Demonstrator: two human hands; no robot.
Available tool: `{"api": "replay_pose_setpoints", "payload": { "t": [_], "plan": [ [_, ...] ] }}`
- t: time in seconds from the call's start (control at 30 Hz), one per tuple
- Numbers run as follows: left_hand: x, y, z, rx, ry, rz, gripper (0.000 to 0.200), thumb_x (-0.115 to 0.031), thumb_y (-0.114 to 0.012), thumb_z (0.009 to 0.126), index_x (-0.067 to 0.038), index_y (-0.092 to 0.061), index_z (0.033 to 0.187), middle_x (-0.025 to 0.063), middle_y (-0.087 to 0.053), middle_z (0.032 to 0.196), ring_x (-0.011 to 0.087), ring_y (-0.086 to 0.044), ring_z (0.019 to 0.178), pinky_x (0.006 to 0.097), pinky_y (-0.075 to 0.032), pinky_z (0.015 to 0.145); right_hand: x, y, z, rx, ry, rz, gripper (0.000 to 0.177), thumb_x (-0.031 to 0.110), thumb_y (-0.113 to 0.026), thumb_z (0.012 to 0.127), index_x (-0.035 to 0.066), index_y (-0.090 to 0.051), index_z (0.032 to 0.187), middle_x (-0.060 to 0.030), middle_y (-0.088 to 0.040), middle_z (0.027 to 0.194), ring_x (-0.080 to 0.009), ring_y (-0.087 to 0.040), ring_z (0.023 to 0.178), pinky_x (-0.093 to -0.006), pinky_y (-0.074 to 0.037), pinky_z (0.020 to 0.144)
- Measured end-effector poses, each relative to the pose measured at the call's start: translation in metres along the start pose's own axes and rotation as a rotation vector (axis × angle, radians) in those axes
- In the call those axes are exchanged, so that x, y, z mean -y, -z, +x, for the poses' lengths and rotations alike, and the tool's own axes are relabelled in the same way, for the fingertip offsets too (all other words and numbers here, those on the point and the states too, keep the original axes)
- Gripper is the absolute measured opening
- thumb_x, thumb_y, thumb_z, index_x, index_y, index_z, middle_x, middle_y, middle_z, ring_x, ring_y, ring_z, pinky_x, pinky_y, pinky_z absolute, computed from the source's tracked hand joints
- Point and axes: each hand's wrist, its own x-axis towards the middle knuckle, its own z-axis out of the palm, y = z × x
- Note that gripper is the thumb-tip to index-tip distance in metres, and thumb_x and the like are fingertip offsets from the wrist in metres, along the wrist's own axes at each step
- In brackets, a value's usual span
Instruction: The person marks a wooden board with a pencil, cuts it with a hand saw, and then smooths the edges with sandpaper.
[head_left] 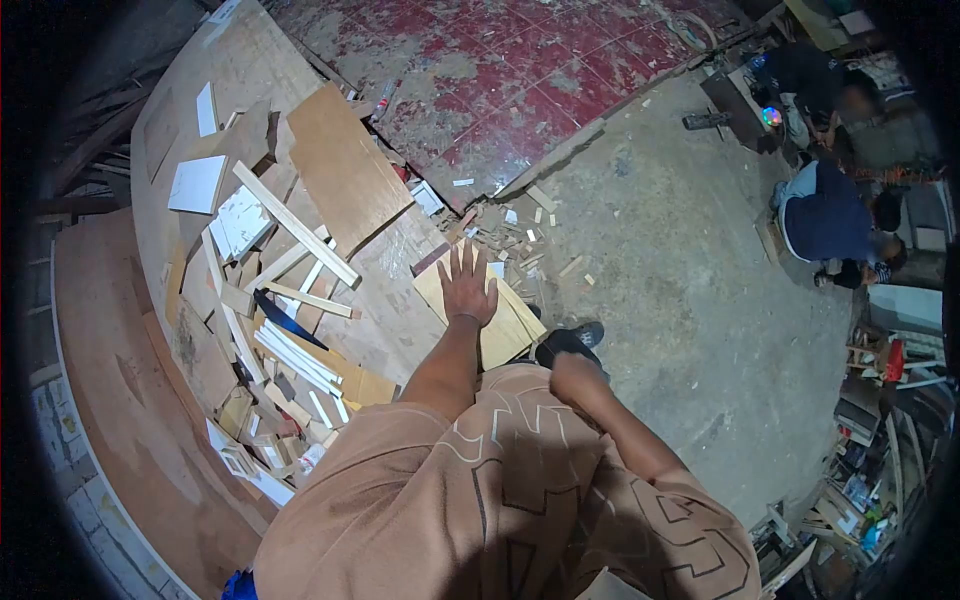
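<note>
My left hand (467, 292) lies flat with its fingers spread on a light wooden panel (506, 335), which rests at the edge of a large plywood sheet. My right hand (580, 380) is beside my thigh with its fingers curled, above a dark shoe (592, 333); what it holds, if anything, is hidden. Left of the panel lie a pale wooden strip (297, 224), a brown board (342, 165) and a stack of white strips (297, 360).
White panels (197, 184) and mixed offcuts cover the plywood sheet (385, 290). Small wood scraps (528, 240) litter the concrete floor (690, 260). Red tiles (500, 80) lie ahead. Two people (828, 212) (808, 82) are low down at the right, near piled debris (850, 510).
</note>
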Motion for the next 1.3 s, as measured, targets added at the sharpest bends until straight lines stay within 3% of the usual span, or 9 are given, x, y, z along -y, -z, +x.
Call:
{"api": "replay_pose_setpoints", "payload": {
  "t": [0.17,0.3,0.37,0.43,0.67,0.77,0.97,1.17,1.3],
  "plan": [
    [-0.002,-0.001,-0.001,-0.079,-0.027,-0.027,0.066,-0.037,-0.049,0.090,-0.013,-0.033,0.149,0.0117,-0.013,0.161,0.0366,-0.012,0.147,0.0585,-0.006,0.117,0.006,0.015,0.004,0.159,0.003,-0.108,0.024,0.008,-0.051,0.084,-0.004,-0.070,0.093,-0.0279,-0.067,0.099,-0.0427,-0.067,0.092,-0.0493,-0.054,0.080],
    [-0.001,-0.001,-0.001,0.004,0.007,0.030,0.066,-0.041,-0.045,0.093,-0.018,-0.027,0.152,0.0094,-0.010,0.162,0.0334,-0.006,0.149,0.0579,-0.003,0.117,0.006,-0.033,0.080,0.069,0.128,-0.168,0.022,0.009,-0.054,0.084,-0.004,-0.069,0.091,-0.0260,-0.069,0.098,-0.0404,-0.069,0.089,-0.0483,-0.055,0.075],
    [-0.001,-0.002,0.000,0.000,0.009,0.022,0.066,-0.041,-0.045,0.093,-0.018,-0.027,0.152,0.0094,-0.009,0.162,0.0334,-0.006,0.149,0.0578,-0.002,0.117,0.017,-0.043,0.091,-0.185,-0.023,0.001,0.022,0.010,-0.052,0.085,-0.004,-0.068,0.093,-0.0235,-0.070,0.097,-0.0386,-0.070,0.088,-0.0480,-0.056,0.073],
    [-0.001,-0.002,0.000,0.003,0.003,0.011,0.066,-0.041,-0.045,0.093,-0.018,-0.027,0.152,0.0095,-0.009,0.162,0.0334,-0.005,0.149,0.0577,-0.002,0.117,0.017,-0.039,0.077,-0.188,0.014,-0.050,0.023,0.011,-0.051,0.087,-0.002,-0.067,0.097,-0.0223,-0.070,0.097,-0.0381,-0.070,0.087,-0.0482,-0.056,0.073],
    [-0.001,-0.003,-0.002,-0.006,0.003,0.044,0.066,-0.043,-0.043,0.094,-0.018,-0.026,0.153,0.0092,-0.007,0.163,0.0334,-0.004,0.149,0.0583,-0.001,0.117,0.019,0.024,-0.037,-0.003,-0.121,-0.113,0.022,0.013,-0.066,0.076,0.000,-0.070,0.094,-0.0214,-0.070,0.099,-0.0372,-0.070,0.091,-0.0463,-0.056,0.076],
    [-0.003,0.000,-0.001,0.017,0.005,0.054,0.067,-0.043,-0.043,0.094,-0.018,-0.024,0.154,0.0094,-0.007,0.163,0.0336,-0.004,0.149,0.0586,-0.001,0.117,0.026,0.024,-0.023,-0.069,-0.008,-0.132,0.027,0.013,-0.050,0.086,-0.001,-0.072,0.091,-0.0250,-0.070,0.095,-0.0406,-0.070,0.086,-0.0493,-0.056,0.074],
    [-0.001,-0.001,0.002,-0.022,-0.004,0.047,0.066,-0.042,-0.042,0.095,-0.018,-0.023,0.154,0.0092,-0.009,0.162,0.0332,-0.005,0.149,0.0580,-0.001,0.118,0.017,-0.040,0.083,-0.124,-0.032,-0.026,0.025,0.012,-0.052,0.085,-0.002,-0.071,0.093,-0.0261,-0.069,0.098,-0.0397,-0.070,0.089,-0.0494,-0.055,0.076],
    [-0.001,0.005,-0.004,-0.045,-0.016,0.007,0.063,-0.038,-0.044,0.095,-0.017,-0.028,0.152,0.0094,-0.012,0.162,0.0329,-0.006,0.149,0.0581,-0.002,0.118,0.034,0.032,-0.014,0.068,-0.019,-0.174,0.028,0.017,-0.056,0.082,-0.002,-0.070,0.097,-0.0239,-0.069,0.101,-0.0391,-0.068,0.093,-0.0479,-0.055,0.079],
    [0.001,-0.001,-0.003,-0.024,0.006,0.003,0.063,-0.038,-0.045,0.095,-0.017,-0.029,0.151,0.0098,-0.013,0.161,0.0327,-0.007,0.149,0.0581,-0.002,0.118,0.023,0.002,0.034,0.115,0.002,-0.234,0.024,0.013,-0.055,0.084,-0.002,-0.071,0.094,-0.0229,-0.069,0.103,-0.0378,-0.069,0.095,-0.0457,-0.056,0.078]
  ]
}}
